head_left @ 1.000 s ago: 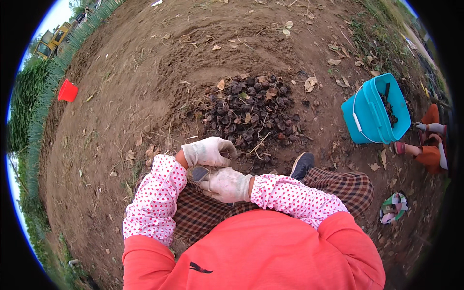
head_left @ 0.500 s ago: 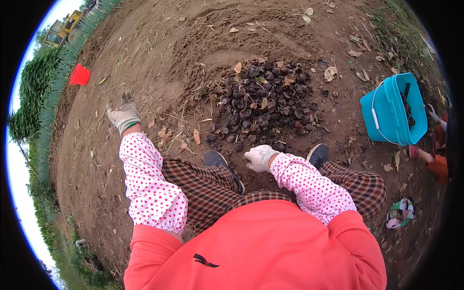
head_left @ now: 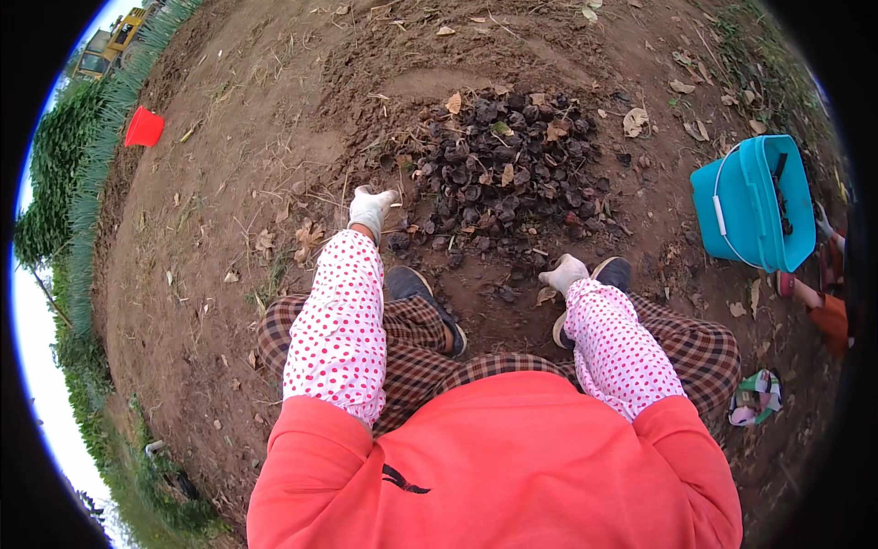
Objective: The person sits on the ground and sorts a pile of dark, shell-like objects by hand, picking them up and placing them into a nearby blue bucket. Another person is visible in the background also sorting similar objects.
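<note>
A heap of dark, shrivelled, roundish pods or husks point(head_left: 508, 165) lies on the soil in front of me. At its near left edge is my left hand point(head_left: 370, 209), in a pale work glove. Its fingers stretch toward the heap, and nothing shows in them. My right hand point(head_left: 564, 273), gloved as well, hovers low at the heap's near right side, by my right shoe. Its fingers are curled together, and what they hold, if anything, is hidden. Just under it shows a dry brown leaf point(head_left: 546, 295); I cannot tell whether it touches the hand.
A turquoise bucket point(head_left: 748, 206) with dark bits inside stands at the right. Beyond it, another person's gloved hand point(head_left: 824, 222) shows. A red bucket point(head_left: 144, 127) lies far left. A patterned cloth-like item point(head_left: 756, 398) is at the lower right. A yellow machine point(head_left: 114, 41) stands far off.
My left hand has swung in from the far left to the heap's edge, its spread fingers drawing closer together. My right hand has moved right, toward my right shoe.
</note>
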{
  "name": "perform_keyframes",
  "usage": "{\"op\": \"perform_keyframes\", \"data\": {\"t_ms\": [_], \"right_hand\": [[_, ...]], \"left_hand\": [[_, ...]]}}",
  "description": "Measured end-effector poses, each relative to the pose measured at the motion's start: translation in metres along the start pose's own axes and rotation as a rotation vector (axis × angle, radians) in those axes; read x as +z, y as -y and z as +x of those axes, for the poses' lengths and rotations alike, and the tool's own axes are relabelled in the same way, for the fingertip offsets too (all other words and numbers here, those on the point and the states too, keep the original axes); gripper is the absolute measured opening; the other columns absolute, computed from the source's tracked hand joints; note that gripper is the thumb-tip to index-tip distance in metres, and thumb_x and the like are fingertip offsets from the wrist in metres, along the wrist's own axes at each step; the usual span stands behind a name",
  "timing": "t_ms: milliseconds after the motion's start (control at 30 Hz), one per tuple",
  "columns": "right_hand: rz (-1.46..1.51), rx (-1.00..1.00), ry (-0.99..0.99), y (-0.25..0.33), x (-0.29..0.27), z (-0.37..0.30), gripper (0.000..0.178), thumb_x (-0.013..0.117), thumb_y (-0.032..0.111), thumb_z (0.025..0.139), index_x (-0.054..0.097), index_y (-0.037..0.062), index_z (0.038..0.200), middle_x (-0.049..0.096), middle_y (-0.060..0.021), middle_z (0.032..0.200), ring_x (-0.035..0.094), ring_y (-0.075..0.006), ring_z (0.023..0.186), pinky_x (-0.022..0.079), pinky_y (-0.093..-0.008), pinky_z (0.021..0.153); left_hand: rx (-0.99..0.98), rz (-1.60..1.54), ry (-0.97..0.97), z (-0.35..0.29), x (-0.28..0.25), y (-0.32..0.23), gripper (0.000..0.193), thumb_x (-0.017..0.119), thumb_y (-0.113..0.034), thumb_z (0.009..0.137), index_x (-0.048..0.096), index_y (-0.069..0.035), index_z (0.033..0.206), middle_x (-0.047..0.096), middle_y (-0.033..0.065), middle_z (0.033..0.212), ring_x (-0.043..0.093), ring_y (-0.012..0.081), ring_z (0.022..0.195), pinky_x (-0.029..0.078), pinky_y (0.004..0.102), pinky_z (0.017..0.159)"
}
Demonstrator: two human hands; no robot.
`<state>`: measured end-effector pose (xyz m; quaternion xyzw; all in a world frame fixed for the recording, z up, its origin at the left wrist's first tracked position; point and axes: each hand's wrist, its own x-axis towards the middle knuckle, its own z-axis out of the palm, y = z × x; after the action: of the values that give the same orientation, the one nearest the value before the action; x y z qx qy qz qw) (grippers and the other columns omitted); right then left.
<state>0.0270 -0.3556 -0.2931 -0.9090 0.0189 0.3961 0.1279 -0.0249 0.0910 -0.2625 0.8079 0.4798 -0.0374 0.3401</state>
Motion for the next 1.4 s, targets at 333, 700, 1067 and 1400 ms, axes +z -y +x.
{"op": "perform_keyframes", "data": {"t_ms": [333, 700, 1067, 1400], "right_hand": [[0.131, -0.028, -0.006, -0.008, 0.021, 0.001, 0.093, 0.090, 0.032, 0.065, 0.047, 0.0036, 0.142, 0.065, -0.0225, 0.129, 0.062, -0.0363, 0.123, 0.049, -0.0407, 0.106], [0.207, 0.264, 0.005, 0.043, 0.098, -0.013, 0.098, 0.096, 0.017, 0.060, 0.043, 0.0068, 0.142, 0.062, -0.0196, 0.127, 0.065, -0.0334, 0.110, 0.052, -0.0428, 0.102], [1.354, 0.338, 0.114, 0.072, 0.088, -0.001, 0.081, 0.074, -0.016, 0.077, 0.037, 0.0097, 0.144, 0.061, -0.0164, 0.116, 0.068, -0.0312, 0.095, 0.063, -0.0463, 0.072], [0.404, 0.170, -0.391, 0.024, 0.026, 0.007, 0.068, 0.081, 0.013, 0.071, 0.055, 0.0167, 0.134, 0.058, -0.0196, 0.132, 0.061, -0.0365, 0.121, 0.050, -0.0427, 0.105]], "left_hand": [[-0.215, 0.603, 0.326, -0.031, 0.052, 0.008, 0.119, 0.090, -0.048, 0.066, 0.023, -0.018, 0.160, 0.030, 0.0280, 0.159, 0.046, 0.0394, 0.141, 0.042, 0.0474, 0.115], [0.081, 0.502, 0.280, -0.110, 0.127, 0.012, 0.095, 0.088, -0.026, 0.066, 0.040, -0.019, 0.148, 0.046, 0.0212, 0.138, 0.050, 0.0405, 0.130, 0.048, 0.0473, 0.107], [0.110, -0.083, 0.127, -0.133, 0.179, -0.002, 0.079, 0.084, -0.014, 0.067, 0.050, -0.006, 0.139, 0.058, 0.0173, 0.124, 0.065, 0.0320, 0.109, 0.054, 0.0403, 0.096], [0.134, -0.281, -0.226, -0.096, 0.133, -0.015, 0.047, 0.080, -0.019, 0.075, 0.066, -0.008, 0.118, 0.057, 0.0171, 0.119, 0.065, 0.0296, 0.098, 0.054, 0.0371, 0.090]]}}
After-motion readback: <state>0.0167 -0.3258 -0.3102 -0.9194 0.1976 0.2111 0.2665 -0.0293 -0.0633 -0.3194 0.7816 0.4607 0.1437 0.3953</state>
